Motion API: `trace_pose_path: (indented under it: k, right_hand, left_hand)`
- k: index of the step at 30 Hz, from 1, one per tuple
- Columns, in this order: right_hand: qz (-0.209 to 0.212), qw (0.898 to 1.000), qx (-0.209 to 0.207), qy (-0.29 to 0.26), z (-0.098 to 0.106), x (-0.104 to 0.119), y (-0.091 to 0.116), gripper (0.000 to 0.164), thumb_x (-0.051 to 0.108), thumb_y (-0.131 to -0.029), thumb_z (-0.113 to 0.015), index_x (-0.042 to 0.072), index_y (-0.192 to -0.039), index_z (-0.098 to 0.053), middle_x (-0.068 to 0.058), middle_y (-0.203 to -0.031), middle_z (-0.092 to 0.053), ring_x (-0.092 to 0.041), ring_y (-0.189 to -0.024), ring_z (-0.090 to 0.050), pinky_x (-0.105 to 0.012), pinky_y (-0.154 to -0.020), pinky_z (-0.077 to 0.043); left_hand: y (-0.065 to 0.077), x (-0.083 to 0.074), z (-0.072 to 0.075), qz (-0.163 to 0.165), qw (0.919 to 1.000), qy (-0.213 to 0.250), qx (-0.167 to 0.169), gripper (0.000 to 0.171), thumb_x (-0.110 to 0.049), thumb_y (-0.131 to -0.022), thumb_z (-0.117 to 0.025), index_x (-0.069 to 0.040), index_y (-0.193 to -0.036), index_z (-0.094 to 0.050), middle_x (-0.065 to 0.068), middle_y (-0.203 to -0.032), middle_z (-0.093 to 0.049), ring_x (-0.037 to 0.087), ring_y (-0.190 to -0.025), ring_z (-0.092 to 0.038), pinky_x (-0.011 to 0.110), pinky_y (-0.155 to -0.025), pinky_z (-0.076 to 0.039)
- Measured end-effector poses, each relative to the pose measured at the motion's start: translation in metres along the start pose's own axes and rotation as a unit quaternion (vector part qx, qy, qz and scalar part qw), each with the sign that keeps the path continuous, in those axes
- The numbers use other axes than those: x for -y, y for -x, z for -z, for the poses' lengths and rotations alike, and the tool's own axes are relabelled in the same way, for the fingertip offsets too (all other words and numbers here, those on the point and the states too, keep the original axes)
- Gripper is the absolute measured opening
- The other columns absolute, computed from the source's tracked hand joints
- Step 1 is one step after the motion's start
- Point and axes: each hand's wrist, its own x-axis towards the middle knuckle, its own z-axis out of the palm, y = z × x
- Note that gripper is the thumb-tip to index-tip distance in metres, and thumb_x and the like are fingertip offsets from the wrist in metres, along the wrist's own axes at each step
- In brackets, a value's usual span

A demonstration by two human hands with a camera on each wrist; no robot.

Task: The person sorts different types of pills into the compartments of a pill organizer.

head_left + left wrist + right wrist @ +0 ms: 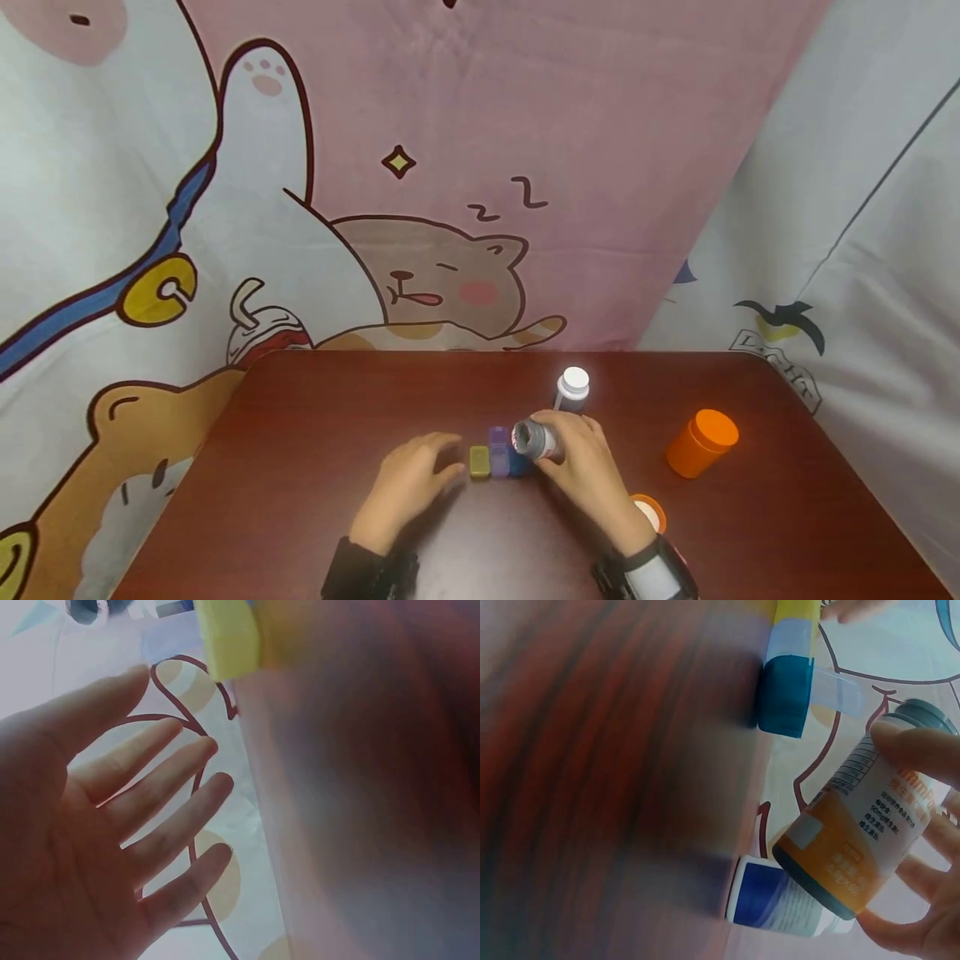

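My right hand (588,454) grips a supplement bottle (855,825) with an orange-and-white label, fingers and thumb around its sides. The uncapped grey mouth tilts left, close over a small pill organizer (480,462) with yellow, purple and blue compartments. A translucent lid (838,691) stands raised from the organizer in the right wrist view. Left of the yellow compartment my left hand (408,479) hovers, its fingers spread and holding nothing. The left wrist view shows its palm and separated fingers, with the yellow compartment (229,641) beyond the thumb.
Behind my right hand stands a white-capped bottle (573,385) with a blue-and-white label. An orange bottle (701,446) stands farther right. An orange-rimmed cap (651,512) lies by the right wrist, partly hidden. A printed cloth (600,167) hangs behind the dark wooden table (322,417).
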Motion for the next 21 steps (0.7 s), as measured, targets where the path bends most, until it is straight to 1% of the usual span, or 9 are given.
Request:
trace_pose_path:
  k: [3, 7, 11, 15, 21]
  right_hand:
    - [0.019, 1.0, 0.02, -0.004, -0.005, 0.0, -0.004, 0.064, 0.008, -0.054, -0.094, 0.017, -0.111, -0.067, 0.0, -0.112, -0.07, -0.023, -0.109, -0.063, -0.048, -0.094, -0.044]
    - [0.046, 0.998, 0.038, -0.002, -0.009, 0.001, -0.006, 0.063, 0.008, -0.056, -0.093, 0.019, -0.113, -0.068, 0.001, -0.113, -0.068, -0.024, -0.109, -0.061, -0.045, -0.093, -0.045]
    - [0.064, 0.997, 0.044, 0.012, -0.009, 0.001, -0.005, 0.062, 0.01, -0.056, -0.092, 0.019, -0.113, -0.069, 0.003, -0.112, -0.068, -0.022, -0.108, -0.061, -0.043, -0.095, -0.045]
    - [0.075, 0.995, 0.058, 0.038, -0.007, 0.001, -0.006, 0.062, 0.014, -0.058, -0.092, 0.022, -0.116, -0.07, 0.004, -0.111, -0.068, -0.02, -0.108, -0.06, -0.043, -0.097, -0.043]
    - [0.087, 0.99, 0.081, 0.074, -0.006, 0.002, -0.007, 0.064, 0.016, -0.061, -0.091, 0.023, -0.12, -0.069, 0.002, -0.112, -0.068, -0.02, -0.107, -0.06, -0.044, -0.097, -0.042]
  left_hand:
    - [-0.008, -0.006, -0.006, -0.005, 1.0, 0.003, -0.001, 0.045, -0.032, -0.083, -0.076, -0.014, -0.124, -0.066, 0.006, -0.126, -0.067, 0.029, -0.117, -0.062, 0.051, -0.098, -0.049]
    - [-0.014, -0.011, -0.014, -0.02, 0.9996, -0.018, -0.008, 0.048, -0.035, -0.078, -0.08, -0.013, -0.119, -0.068, 0.006, -0.12, -0.07, 0.029, -0.11, -0.065, 0.05, -0.093, -0.051]
    - [-0.014, -0.014, -0.02, -0.029, 0.9986, -0.036, -0.026, 0.044, -0.036, -0.075, -0.082, -0.014, -0.112, -0.071, 0.004, -0.113, -0.073, 0.026, -0.102, -0.067, 0.047, -0.088, -0.053]
    - [-0.013, -0.017, -0.021, -0.027, 0.9978, -0.044, -0.042, 0.04, -0.033, -0.073, -0.083, -0.015, -0.108, -0.073, 0.002, -0.108, -0.074, 0.024, -0.098, -0.068, 0.046, -0.086, -0.054]
    - [-0.014, -0.018, -0.023, -0.022, 0.9979, -0.046, -0.041, 0.039, -0.032, -0.073, -0.083, -0.016, -0.107, -0.073, 0.002, -0.107, -0.074, 0.024, -0.097, -0.068, 0.047, -0.087, -0.053]
